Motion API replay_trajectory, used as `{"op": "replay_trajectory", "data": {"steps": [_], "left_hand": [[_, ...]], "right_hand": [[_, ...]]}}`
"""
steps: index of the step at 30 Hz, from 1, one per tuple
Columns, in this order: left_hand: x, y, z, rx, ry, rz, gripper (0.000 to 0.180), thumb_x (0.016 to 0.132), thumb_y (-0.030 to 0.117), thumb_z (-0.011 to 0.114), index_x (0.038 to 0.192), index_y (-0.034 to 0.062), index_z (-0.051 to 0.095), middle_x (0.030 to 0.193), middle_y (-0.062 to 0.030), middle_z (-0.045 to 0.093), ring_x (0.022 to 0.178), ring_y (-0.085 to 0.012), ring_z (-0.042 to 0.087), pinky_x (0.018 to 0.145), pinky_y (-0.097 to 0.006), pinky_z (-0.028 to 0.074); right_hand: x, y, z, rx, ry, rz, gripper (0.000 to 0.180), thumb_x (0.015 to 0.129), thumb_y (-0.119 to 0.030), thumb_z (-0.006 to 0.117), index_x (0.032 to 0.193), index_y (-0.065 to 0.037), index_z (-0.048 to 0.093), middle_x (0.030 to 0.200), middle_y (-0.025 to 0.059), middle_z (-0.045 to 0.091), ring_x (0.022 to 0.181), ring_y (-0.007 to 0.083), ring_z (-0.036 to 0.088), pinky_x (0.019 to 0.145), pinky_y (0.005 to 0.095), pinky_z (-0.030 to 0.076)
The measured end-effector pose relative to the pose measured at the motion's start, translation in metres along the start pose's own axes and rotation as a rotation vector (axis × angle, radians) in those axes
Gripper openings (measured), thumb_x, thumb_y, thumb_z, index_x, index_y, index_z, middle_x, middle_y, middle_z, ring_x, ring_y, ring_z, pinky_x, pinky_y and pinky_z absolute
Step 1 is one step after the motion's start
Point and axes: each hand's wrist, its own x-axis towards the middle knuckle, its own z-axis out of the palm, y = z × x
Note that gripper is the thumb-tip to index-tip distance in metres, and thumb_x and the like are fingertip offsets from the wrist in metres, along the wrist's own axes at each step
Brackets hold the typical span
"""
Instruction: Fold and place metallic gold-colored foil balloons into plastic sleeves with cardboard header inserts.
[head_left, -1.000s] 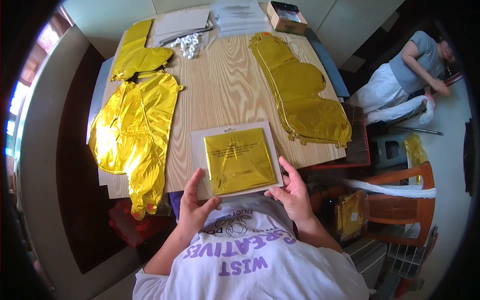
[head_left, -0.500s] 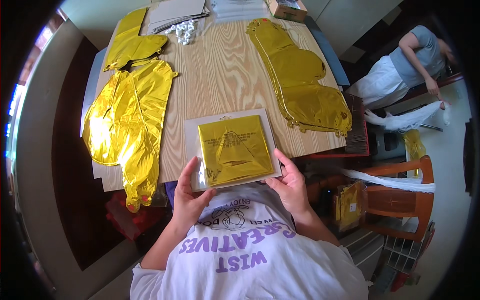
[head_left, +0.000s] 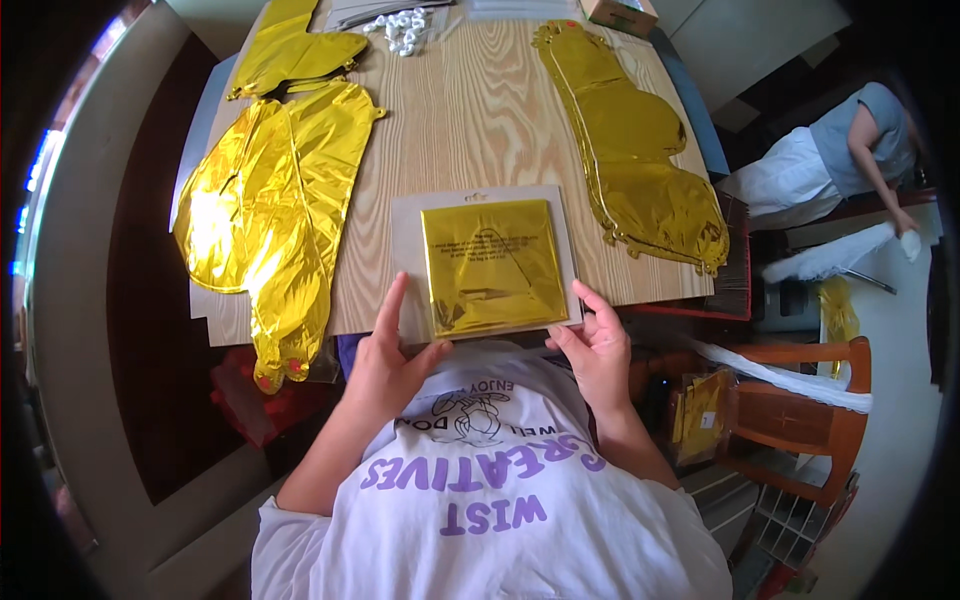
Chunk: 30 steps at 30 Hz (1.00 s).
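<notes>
A flat package [head_left: 495, 265] lies at the near edge of the wood-grain table: a folded gold foil balloon on a pale grey card in a clear sleeve, with a hang hole at the top. My left hand [head_left: 385, 355] holds its lower left corner, index finger stretched along the side and thumb at the bottom edge. At the lower right corner, my right hand [head_left: 597, 345] grips it between thumb and fingers. To the left, a shiny flat gold foil balloon [head_left: 280, 200] hangs partly over the table edge. Another flat gold foil balloon [head_left: 640, 145] lies on the right.
A third gold foil balloon [head_left: 290, 55], a pile of small white curled pieces [head_left: 405, 30] and a cardboard box [head_left: 620, 15] lie at the far side. Right of the table stands a wooden chair [head_left: 845, 420] with white strands over it. Beyond, another person [head_left: 850, 150] handles white strands.
The view has shifted, so the table and its contents sit higher and further right. The package has turned slightly straighter, still between my hands. The other person's hand has moved down along the white strands.
</notes>
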Motion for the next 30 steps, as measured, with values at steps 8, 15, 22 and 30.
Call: {"op": "replay_trajectory", "data": {"steps": [8,15,22,30], "left_hand": [[-0.004,0.03,-0.012,0.798,0.239,0.353,0.089,0.071,0.046,0.086,0.144,0.0092,0.053,0.118,-0.0164,0.063,0.109,-0.0328,0.062,0.094,-0.046,0.047],[0.047,0.003,0.007,0.762,-0.021,0.826,0.072,0.084,0.03,0.074,0.15,0.0146,0.047,0.16,-0.0146,0.037,0.15,-0.0385,0.03,0.121,-0.055,0.025],[0.053,-0.005,0.004,0.811,-0.077,0.883,0.068,0.087,0.029,0.072,0.148,0.0134,0.048,0.154,-0.016,0.045,0.144,-0.0359,0.04,0.118,-0.053,0.032],[0.056,0.022,0.01,0.749,-0.116,0.924,0.076,0.086,0.042,0.071,0.152,0.0144,0.044,0.159,-0.0154,0.038,0.148,-0.0357,0.035,0.121,-0.054,0.026]], "right_hand": [[0.005,-0.012,-0.008,-0.612,-0.007,-0.202,0.06,0.083,-0.01,0.081,0.138,-0.006,0.057,0.075,0.0115,0.069,0.064,0.0175,0.069,0.061,0.0294,0.054],[0.012,-0.015,-0.01,-0.713,-0.03,-0.285,0.058,0.082,-0.012,0.082,0.135,-0.005,0.06,0.087,0.0147,0.072,0.066,0.0253,0.07,0.062,0.0334,0.055],[0.015,-0.018,-0.013,-0.708,-0.048,-0.219,0.05,0.082,-0.012,0.082,0.129,-0.004,0.065,0.1,0.0154,0.074,0.071,0.028,0.071,0.066,0.0346,0.056],[0.027,-0.044,-0.011,-0.912,-0.15,-0.3,0.041,0.084,-0.016,0.078,0.122,-0.005,0.069,0.103,0.0171,0.073,0.087,0.0338,0.072,0.073,0.0405,0.058]]}}
